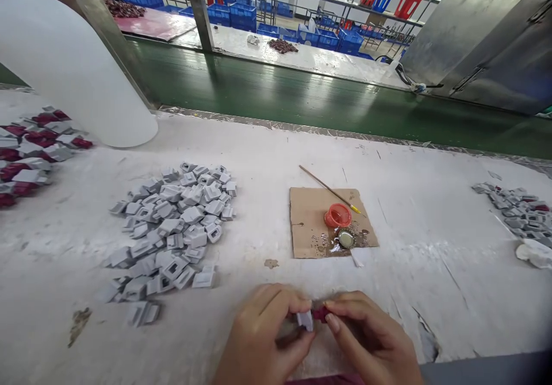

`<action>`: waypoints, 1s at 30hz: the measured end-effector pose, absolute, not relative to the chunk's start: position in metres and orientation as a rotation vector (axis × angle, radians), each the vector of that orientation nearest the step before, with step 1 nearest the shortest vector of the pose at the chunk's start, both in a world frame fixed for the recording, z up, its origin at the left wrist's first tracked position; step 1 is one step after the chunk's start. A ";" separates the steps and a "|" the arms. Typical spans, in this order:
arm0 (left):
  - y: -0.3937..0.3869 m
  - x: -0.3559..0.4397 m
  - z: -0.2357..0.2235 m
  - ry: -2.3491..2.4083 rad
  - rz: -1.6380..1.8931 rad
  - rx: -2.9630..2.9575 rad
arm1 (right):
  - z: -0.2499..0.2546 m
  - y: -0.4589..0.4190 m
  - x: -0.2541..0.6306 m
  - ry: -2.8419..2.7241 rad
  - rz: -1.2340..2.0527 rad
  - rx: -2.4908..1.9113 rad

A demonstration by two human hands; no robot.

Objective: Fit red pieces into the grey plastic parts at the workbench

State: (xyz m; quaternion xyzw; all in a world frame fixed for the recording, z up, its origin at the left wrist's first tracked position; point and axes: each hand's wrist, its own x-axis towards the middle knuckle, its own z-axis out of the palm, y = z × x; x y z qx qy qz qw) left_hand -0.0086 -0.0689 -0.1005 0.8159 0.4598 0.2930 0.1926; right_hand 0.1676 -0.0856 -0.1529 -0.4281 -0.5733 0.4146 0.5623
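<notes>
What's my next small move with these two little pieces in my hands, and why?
Probably press the small pale grey plastic piece in your left hand onto the small dark red plastic piece in your right hand. They're held close together, and the heap of grey-and-red pieces at far left seems to show them paired.

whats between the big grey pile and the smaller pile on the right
In the head view: a cardboard sheet holding a red cup and a round metal lid.
</notes>
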 end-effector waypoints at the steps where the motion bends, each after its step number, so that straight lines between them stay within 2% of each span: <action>1: -0.069 -0.009 -0.101 1.290 0.825 2.289 | -0.153 -0.086 0.167 -1.355 0.971 -1.011; 23: -0.066 -0.011 -0.094 1.227 0.723 2.235 | -0.147 -0.076 0.169 -1.499 0.842 -0.788; 26: -0.069 -0.005 -0.096 1.261 0.844 1.948 | -0.158 -0.077 0.176 -1.415 0.895 -0.780; 30: -0.074 0.000 -0.098 1.053 1.071 1.262 | -0.178 -0.078 0.185 -1.141 0.988 -0.671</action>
